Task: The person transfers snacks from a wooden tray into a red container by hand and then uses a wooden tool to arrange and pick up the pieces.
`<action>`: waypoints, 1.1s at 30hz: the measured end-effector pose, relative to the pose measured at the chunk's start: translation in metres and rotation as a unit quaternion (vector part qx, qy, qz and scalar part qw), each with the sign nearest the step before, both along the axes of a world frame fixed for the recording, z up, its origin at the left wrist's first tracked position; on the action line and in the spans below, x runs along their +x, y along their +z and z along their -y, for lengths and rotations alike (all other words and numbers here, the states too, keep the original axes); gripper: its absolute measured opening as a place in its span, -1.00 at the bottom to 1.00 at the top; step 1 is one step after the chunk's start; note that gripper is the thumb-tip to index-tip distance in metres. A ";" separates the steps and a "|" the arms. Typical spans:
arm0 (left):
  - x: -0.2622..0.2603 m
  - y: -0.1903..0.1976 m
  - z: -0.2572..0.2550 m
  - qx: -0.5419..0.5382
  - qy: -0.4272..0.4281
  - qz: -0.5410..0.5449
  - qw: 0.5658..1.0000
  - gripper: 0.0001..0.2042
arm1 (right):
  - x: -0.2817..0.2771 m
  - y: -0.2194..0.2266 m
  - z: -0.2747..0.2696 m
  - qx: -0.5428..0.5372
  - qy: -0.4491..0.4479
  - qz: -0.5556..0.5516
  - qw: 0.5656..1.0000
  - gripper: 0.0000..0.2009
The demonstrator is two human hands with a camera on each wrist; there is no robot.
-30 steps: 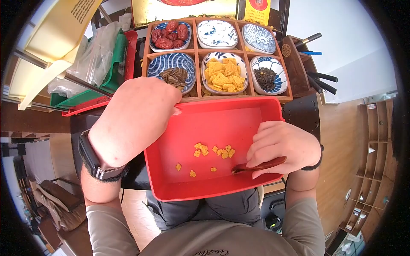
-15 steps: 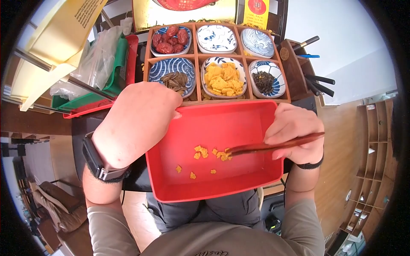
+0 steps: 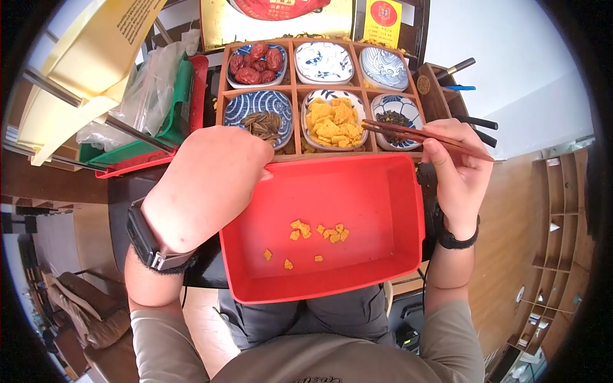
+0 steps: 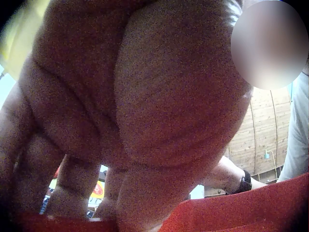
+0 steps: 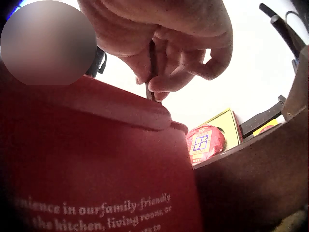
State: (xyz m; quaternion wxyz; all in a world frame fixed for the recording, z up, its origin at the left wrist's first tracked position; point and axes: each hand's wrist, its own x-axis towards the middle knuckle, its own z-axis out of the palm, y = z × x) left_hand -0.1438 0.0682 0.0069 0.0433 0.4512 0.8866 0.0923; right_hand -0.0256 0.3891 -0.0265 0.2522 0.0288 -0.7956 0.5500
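A red tray (image 3: 332, 198) with several yellow crumbs (image 3: 334, 233) in it lies before the person. The left hand (image 3: 214, 185) grips its upper left corner; in the left wrist view that palm (image 4: 169, 82) hangs over the red rim. Dark reddish chopsticks (image 3: 440, 139) are held by the right hand (image 3: 461, 175), beyond the tray's right edge. Their tips are close together at the right side of the bowl of yellow pieces (image 3: 333, 121), over the divider beside the bowl of dark leaves (image 3: 412, 110). The right wrist view shows the fingers of the right hand (image 5: 178, 53) pinching the sticks.
The wooden divided box (image 3: 295, 102) also holds red dates (image 3: 248, 75), brown seeds (image 3: 263, 124) and two white-and-blue dishes (image 3: 324, 62). A green bin (image 3: 181, 105) with plastic bags stands left. At the right is a wooden holder (image 3: 434, 86) with pens.
The right hand has moved up out of the tray, bringing the chopsticks from the crumbs to the bowls. The left hand keeps its grip on the tray corner, and the crumbs lie much as before.
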 end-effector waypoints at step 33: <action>0.000 -0.001 0.000 -0.005 0.000 -0.010 1.000 -0.86 | 0.002 0.026 0.009 0.159 0.345 0.111 0.918 -0.83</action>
